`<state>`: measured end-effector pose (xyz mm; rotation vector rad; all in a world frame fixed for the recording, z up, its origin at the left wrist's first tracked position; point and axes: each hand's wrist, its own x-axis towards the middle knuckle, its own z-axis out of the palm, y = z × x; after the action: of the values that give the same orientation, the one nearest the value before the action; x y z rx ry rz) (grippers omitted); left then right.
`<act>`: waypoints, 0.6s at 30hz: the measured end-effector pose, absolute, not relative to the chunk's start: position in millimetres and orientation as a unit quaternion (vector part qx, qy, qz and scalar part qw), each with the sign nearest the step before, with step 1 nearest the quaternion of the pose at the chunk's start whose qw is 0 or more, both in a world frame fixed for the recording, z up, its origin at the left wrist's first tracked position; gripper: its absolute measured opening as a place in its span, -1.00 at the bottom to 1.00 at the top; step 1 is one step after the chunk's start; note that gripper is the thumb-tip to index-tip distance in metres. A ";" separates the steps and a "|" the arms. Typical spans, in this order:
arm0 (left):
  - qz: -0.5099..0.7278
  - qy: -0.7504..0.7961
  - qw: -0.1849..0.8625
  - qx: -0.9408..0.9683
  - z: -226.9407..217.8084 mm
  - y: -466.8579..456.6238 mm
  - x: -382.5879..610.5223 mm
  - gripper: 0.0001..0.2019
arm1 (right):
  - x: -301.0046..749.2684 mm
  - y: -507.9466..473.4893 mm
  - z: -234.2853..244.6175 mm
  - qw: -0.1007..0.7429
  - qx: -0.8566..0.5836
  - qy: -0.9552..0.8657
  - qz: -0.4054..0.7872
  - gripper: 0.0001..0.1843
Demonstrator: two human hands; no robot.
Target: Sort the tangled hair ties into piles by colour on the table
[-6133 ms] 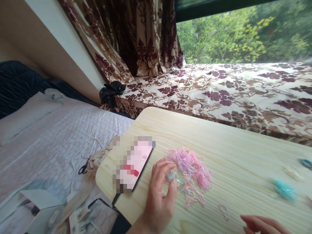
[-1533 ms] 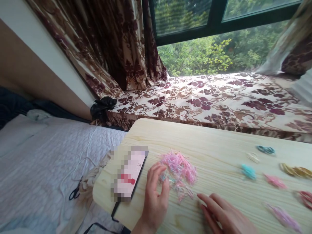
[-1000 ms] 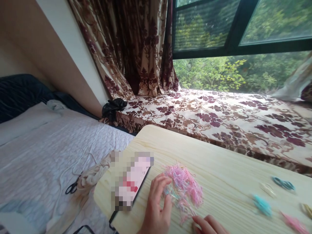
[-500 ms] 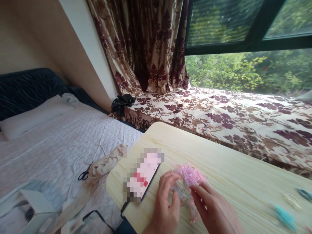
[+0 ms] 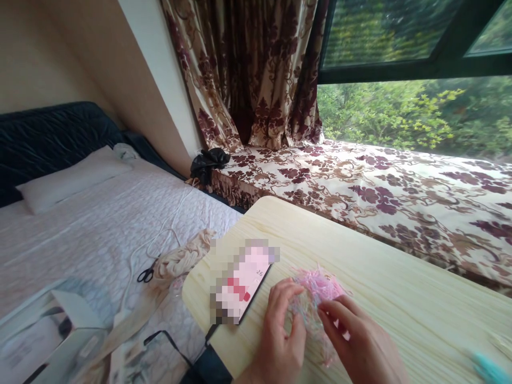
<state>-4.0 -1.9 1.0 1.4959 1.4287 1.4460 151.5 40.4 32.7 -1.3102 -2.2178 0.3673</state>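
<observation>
A fluffy tangle of fine pastel strands (image 5: pixel 310 309) lies on the pale wooden table, between my hands. It merges with a brighter pink bunch of strands (image 5: pixel 320 282) on its far side. My left hand (image 5: pixel 282 320) curls around the left edge of the tangle, thumb and fingers bent against the strands. At its right side, the thumb and fingertips of my right hand (image 5: pixel 358 330) are pinched together on some strands. The exact grip of the fingertips is partly hidden.
On the table (image 5: pixel 320 229), a phone (image 5: pixel 244 282), partly pixelated, lies left of my hands with a black strap. A turquoise bunch (image 5: pixel 492 368) is at the right edge. Scissors (image 5: pixel 146 274), beige cloth (image 5: pixel 182 258) and an opened white box (image 5: pixel 72 325) rest on the bed.
The view has shifted, so the whole scene appears slightly farther right. Both hands keep nearly the same pose at the strands.
</observation>
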 end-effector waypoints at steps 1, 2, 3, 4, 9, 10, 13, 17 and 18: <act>0.543 0.539 0.305 0.567 2.1 -2.0 -4.4 -0.57 | 155.5 39.1 32.9 0.271 -0.489 -0.816 0.149 -0.57; 0.540 0.539 0.306 0.569 3.1 -2.2 -4.6 -0.57 | 159.0 38.0 32.7 0.273 -0.492 -0.811 0.161 -0.57; 0.538 0.540 0.308 0.569 4.1 -2.3 -4.7 -0.57 | 161.9 37.0 32.3 0.275 -0.496 -0.806 0.171 -0.56; 0.536 0.541 0.309 0.570 5.1 -2.3 -4.7 -0.57 | 164.1 36.1 31.9 0.277 -0.501 -0.800 0.179 -0.56; 0.530 0.541 0.313 0.573 7.2 -2.6 -4.0 -0.59 | 167.5 30.5 34.8 0.286 -0.532 -0.772 0.200 -0.54; 0.528 0.541 0.314 0.574 7.2 -2.6 -4.0 -0.60 | 168.2 29.4 36.0 0.287 -0.535 -0.768 0.203 -0.54; 0.526 0.542 0.313 0.575 7.3 -2.8 -4.0 -0.62 | 172.8 27.1 38.3 0.288 -0.544 -0.759 0.210 -0.56; 0.529 0.542 0.294 0.583 9.0 -2.4 -3.3 -0.62 | 184.0 27.3 35.9 0.279 -0.546 -0.758 0.223 -0.59; 0.530 0.541 0.289 0.586 9.7 -2.1 -3.2 -0.62 | 187.7 27.4 34.6 0.275 -0.544 -0.759 0.227 -0.60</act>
<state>-3.2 -2.1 9.7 1.5644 1.4437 1.4136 187.7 27.4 34.6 -1.4634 -2.0405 0.6103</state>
